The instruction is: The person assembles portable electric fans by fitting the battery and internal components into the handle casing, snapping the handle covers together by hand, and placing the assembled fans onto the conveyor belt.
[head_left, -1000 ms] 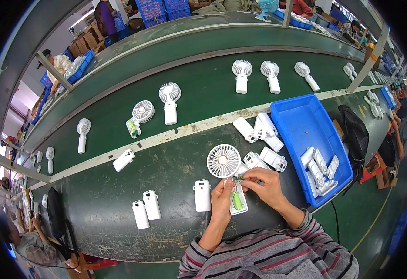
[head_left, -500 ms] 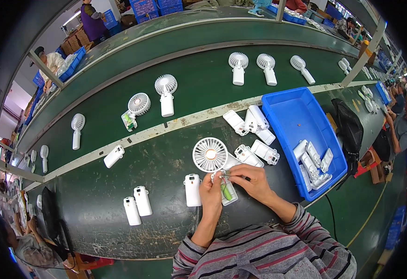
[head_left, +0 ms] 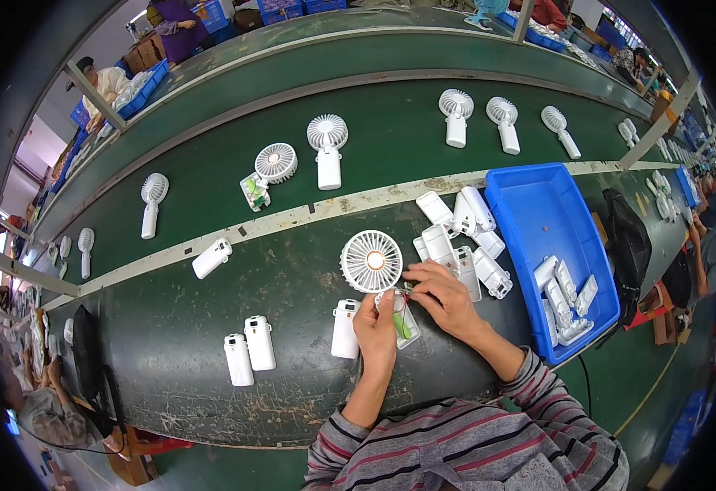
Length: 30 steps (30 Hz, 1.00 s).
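A white handheld fan (head_left: 372,262) lies in front of me, its round grille facing up. Its handle (head_left: 408,338) is open, showing a green battery (head_left: 403,326) and thin red wire. My left hand (head_left: 377,329) is closed on the fan where head and handle meet, thumb on top. Close beside it, my right hand (head_left: 448,301) pinches at the wire end of the handle; what its fingertips hold is too small and covered to name. A white handle casing (head_left: 345,329) stands just left of my left hand. Several white shells (head_left: 460,266) lie loosely beyond my right hand.
At right a blue bin (head_left: 554,262) holds several white shells, with a black bag (head_left: 625,233) beside it. More casings (head_left: 250,348) lie to the left. Beyond the pale divider (head_left: 276,219), several fans (head_left: 327,151) lie on a green belt (head_left: 210,172). Other people work further off.
The whole view has shifted, with the bench contents sitting further right. Fans on the belt have drifted slightly right. My right hand has moved a little at the fan's wires; my left hand keeps its grip.
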Tool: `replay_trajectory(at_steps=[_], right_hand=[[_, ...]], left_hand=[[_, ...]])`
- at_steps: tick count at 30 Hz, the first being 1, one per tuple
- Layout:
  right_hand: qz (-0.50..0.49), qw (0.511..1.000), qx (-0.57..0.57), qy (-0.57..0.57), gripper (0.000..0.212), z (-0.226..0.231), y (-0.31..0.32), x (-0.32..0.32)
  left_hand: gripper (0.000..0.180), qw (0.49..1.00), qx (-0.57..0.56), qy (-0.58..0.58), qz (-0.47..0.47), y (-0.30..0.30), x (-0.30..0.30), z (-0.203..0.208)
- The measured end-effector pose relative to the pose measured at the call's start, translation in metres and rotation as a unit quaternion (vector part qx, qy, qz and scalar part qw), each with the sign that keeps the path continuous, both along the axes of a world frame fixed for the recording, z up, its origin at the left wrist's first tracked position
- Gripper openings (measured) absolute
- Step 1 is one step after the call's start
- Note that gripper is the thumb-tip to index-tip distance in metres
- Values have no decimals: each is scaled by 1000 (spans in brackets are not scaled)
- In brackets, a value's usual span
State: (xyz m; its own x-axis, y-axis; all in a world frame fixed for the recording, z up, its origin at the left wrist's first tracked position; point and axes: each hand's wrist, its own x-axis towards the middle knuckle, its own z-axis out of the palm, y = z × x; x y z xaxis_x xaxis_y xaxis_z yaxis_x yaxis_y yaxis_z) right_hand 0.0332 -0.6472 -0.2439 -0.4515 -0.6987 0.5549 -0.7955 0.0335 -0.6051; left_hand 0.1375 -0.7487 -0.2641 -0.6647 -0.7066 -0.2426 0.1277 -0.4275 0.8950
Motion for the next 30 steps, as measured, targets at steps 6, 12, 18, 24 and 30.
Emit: replay_trajectory(at_steps=[6, 12, 18, 24, 30], right_hand=[[-30, 984, 38, -174, 8, 14, 6, 23], [-33, 932, 41, -358, 6, 16, 7, 22], [111, 956, 120, -243, 8, 16, 11, 17], [14, 963, 110, -247, 7, 8, 11, 18], [3, 969, 105, -222, 5, 5, 11, 20]], left_hand=[[19, 984, 151, 27, -92, -8, 17, -1], [26, 947, 268, -5, -178, -18, 22, 2], [21, 925, 340, -10, -167, -20, 25, -9], [19, 930, 329, -17, -163, -16, 22, -7], [17, 932, 327, -25, -156, -17, 22, -6]])
